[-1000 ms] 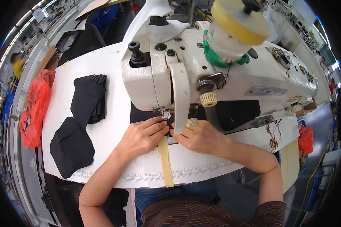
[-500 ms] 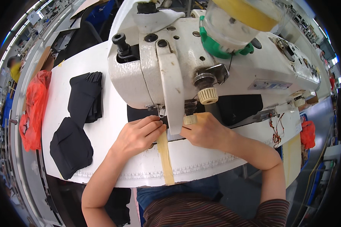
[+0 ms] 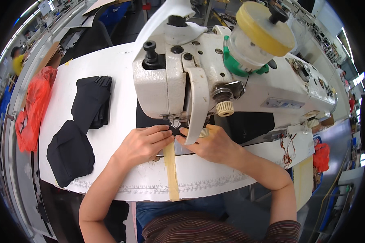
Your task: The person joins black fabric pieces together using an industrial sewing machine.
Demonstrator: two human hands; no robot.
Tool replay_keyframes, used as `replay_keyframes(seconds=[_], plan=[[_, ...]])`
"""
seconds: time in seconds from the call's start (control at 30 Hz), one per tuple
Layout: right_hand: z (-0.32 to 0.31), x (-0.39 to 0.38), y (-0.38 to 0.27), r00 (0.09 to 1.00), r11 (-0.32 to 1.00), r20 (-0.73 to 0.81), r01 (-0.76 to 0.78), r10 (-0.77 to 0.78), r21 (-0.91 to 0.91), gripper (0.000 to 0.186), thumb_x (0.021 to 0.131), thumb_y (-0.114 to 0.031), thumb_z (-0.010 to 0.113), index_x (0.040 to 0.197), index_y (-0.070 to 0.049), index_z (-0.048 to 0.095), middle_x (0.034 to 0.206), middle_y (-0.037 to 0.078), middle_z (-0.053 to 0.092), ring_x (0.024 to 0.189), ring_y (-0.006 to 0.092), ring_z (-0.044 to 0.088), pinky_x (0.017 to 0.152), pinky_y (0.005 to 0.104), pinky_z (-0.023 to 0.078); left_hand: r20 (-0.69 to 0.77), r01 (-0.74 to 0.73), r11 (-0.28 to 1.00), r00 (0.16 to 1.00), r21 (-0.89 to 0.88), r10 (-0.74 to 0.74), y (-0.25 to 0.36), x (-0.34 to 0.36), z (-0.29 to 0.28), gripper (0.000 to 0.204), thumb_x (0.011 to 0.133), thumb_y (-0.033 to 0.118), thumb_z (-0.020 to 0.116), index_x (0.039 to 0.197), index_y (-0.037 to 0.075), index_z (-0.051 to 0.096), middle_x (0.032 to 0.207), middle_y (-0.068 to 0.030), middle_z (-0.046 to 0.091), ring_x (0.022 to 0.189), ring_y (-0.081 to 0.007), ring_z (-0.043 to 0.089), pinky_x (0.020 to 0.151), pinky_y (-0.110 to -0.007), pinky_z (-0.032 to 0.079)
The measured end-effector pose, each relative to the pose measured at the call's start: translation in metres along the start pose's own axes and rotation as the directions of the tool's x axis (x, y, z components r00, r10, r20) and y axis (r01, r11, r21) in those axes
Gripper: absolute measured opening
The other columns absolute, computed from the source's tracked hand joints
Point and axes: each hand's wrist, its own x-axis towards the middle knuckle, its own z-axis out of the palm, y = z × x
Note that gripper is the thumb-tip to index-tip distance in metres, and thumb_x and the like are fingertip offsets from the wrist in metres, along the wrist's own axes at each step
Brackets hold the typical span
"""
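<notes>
Pinching black fabric (image 3: 175,132) — left hand (image 3: 144,144), right hand (image 3: 212,145), under needle.

Two stacks of folded black fabric pieces on the left of the white counter (image 3: 121,77): the upper stack (image 3: 91,101) fanned at its top edge, the lower stack (image 3: 70,152) just below it, touching or nearly so. Beyond the counter's left edge, a crumpled orange plastic bag (image 3: 32,109). Atop the machine, a clear thread holder with yellow cap (image 3: 263,34) on a green base. At far right, a second small orange bag (image 3: 321,156).
</notes>
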Motion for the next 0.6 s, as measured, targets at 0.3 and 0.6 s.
replay_keyframes(seconds=[0.3,0.6], plan=[[0.003,0.005,0.003,0.992,0.992,0.057,-0.112,0.114,-0.051,0.021,0.078,-0.013,0.062,0.098,-0.013,0.07,0.068,0.0,0.054,0.069,0.0187,0.056,0.062,0.032,0.043,0.005,0.092,0.995,0.996,0.038,-0.092,-0.007,0.004,-0.004,0.028,0.067,0.0,0.067,0.095,0.003,0.07,0.09,-0.0052,0.068,0.083,-0.0198,0.066,0.064,-0.03,0.056],[-0.049,0.001,-0.007,0.954,0.984,0.247,-0.153,0.172,-0.093,0.025,0.068,-0.012,0.063,0.093,-0.012,0.066,0.078,0.003,0.055,0.074,0.0183,0.058,0.066,0.0327,0.045,0.072,0.328,0.943,0.944,-0.064,-0.323,-0.01,0.003,0.006,0.009,0.068,-0.004,0.067,0.076,0.001,0.064,0.073,-0.013,0.06,0.063,-0.0313,0.059,0.057,-0.039,0.048]])
